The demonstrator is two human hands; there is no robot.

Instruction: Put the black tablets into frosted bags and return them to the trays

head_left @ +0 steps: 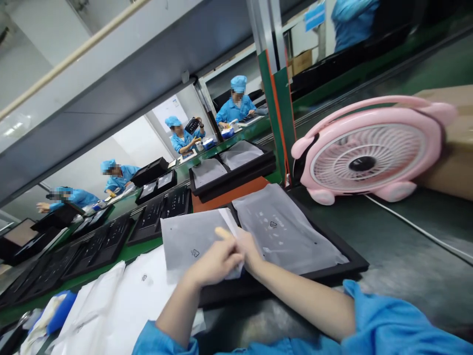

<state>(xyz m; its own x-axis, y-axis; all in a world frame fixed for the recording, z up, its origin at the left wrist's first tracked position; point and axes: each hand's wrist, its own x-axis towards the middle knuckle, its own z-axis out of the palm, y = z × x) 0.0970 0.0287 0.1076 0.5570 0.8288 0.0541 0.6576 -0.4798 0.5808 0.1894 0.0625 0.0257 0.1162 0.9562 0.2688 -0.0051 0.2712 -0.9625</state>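
Note:
My left hand [218,259] is closed at the right edge of a frosted plastic bag [181,239], its fingers curled over that edge. A yellow finger cover [223,232] shows at its fingertips. Close against it, my right hand [248,250] grips the same edge, its fingers partly hidden. A flat thing inside the bag shows only faintly. The bag lies tilted over the left part of a black tray [356,264]. In the tray's right part lies a second frosted bag [281,231] with printed marks.
White bags [140,291] are stacked at left. Black trays [114,234] line the green conveyor beyond, and another tray with bags [234,172] stands ahead. A pink fan [364,165] with a white cord stands right, by a metal post [271,64]. Several co-workers in blue [183,138] work opposite.

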